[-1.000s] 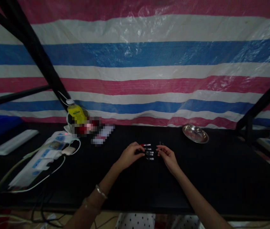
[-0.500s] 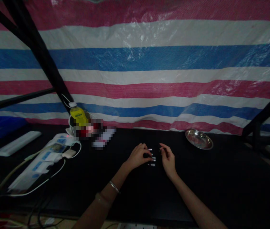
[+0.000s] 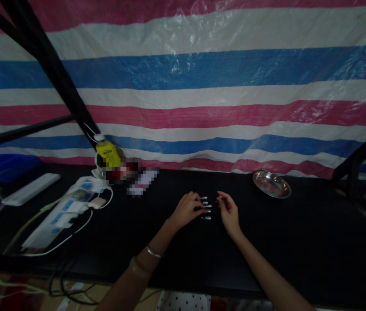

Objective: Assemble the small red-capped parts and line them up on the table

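Several small silver cylindrical metal pieces (image 3: 206, 218) lie side by side in a column on the black table (image 3: 293, 242). My left hand (image 3: 187, 211) comes at them from the left, its thumb and fingertips closed around the left ends of the middle ones, which it partly hides. Just right of the column, apart from it, is my right hand (image 3: 228, 212). Its fingers are curled in toward the thumb, and anything between them is too dark and small to make out. A bracelet circles my left wrist.
A shiny round metal dish (image 3: 271, 185) sits at the back right. On the left are a power strip (image 3: 53, 218) with plugs and cables, a long white object (image 3: 31, 189), a yellow bottle (image 3: 108, 153) and a blue tray (image 3: 6, 167). Striped sheeting (image 3: 183, 103) hangs behind.
My view has shifted slightly downward. More of the metal pieces show beside my left fingertips, and they now stand in a more even column. Both hands stay in nearly the same place.
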